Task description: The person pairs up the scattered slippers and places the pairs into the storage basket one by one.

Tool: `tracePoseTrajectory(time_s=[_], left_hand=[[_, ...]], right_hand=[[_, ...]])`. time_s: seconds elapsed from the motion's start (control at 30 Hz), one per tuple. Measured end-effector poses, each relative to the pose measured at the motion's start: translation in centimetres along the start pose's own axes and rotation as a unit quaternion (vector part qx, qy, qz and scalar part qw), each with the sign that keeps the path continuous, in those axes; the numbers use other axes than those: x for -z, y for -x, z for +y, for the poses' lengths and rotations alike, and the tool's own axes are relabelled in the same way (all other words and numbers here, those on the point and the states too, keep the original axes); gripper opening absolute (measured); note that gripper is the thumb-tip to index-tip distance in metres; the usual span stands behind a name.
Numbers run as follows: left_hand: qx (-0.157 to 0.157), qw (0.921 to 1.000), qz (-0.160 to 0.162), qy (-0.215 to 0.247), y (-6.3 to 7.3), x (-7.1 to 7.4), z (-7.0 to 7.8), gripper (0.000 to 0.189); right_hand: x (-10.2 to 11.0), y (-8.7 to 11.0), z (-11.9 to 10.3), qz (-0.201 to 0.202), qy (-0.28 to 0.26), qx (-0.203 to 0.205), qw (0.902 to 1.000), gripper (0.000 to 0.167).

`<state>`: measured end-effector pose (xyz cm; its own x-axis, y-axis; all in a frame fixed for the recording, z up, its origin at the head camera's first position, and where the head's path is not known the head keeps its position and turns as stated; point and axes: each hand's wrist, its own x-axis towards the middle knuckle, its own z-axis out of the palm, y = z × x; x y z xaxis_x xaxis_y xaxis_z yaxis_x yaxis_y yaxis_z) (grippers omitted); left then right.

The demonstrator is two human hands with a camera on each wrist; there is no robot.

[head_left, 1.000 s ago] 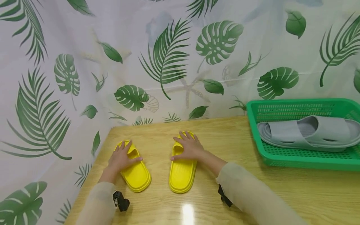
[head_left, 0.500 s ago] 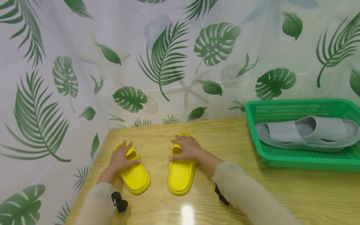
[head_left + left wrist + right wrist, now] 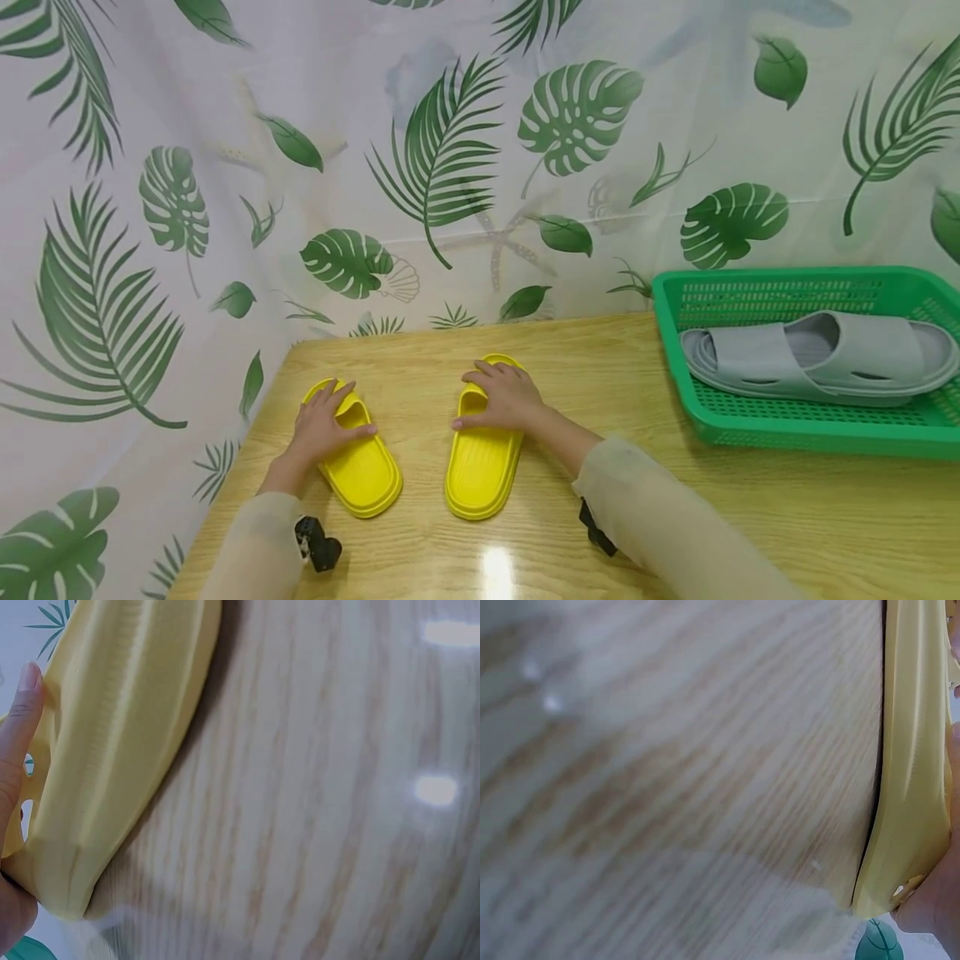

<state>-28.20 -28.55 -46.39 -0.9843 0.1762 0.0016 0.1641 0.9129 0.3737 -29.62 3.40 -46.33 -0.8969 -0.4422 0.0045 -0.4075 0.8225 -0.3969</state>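
Observation:
Two yellow slippers lie sole-down on the wooden table, their heels toward me, in the head view. My left hand (image 3: 322, 425) grips the left slipper (image 3: 367, 479) over its strap, thumb on the inner side and fingers over the outer side. Across the strap of the right slipper (image 3: 480, 479), my right hand (image 3: 506, 396) holds on with its thumb at the inner edge. In the left wrist view the thumb (image 3: 22, 712) lies along the yellow slipper (image 3: 135, 727). The right wrist view has the slipper's side (image 3: 911, 772) at its right edge, with most of the hand cut off.
A green plastic basket (image 3: 682, 400) stands on the table (image 3: 600, 375) at the right. Grey slippers (image 3: 757, 358) lie in it. A leaf-patterned cloth (image 3: 465, 275) hangs behind the table and along its left side.
The right hand's fingers have drawn back slightly from the slipper's toe and bent more over the strap. The right slipper's heel has turned a little to the left. The left hand stays on its slipper.

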Motion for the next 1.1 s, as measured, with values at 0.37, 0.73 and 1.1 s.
tracePoseTrajectory(time_s=[0.37,0.73,1.1], left_hand=[[0.018,0.9998,0.01,-0.007,0.7,-0.1,0.6,0.088],[0.039,0.9991,0.017,-0.004,0.8,-1.1,1.3,0.092],[0.076,0.9971,0.005,0.007,1.4,-1.0,2.1,0.095]], right_hand=[[0.0,0.8,-0.5,0.015,0.006,-0.029,0.9995,0.08],[0.1,1.7,-0.4,0.032,0.015,-0.056,0.9978,0.082],[0.0,2.5,-0.8,0.044,0.018,-0.078,0.9958,0.083]])
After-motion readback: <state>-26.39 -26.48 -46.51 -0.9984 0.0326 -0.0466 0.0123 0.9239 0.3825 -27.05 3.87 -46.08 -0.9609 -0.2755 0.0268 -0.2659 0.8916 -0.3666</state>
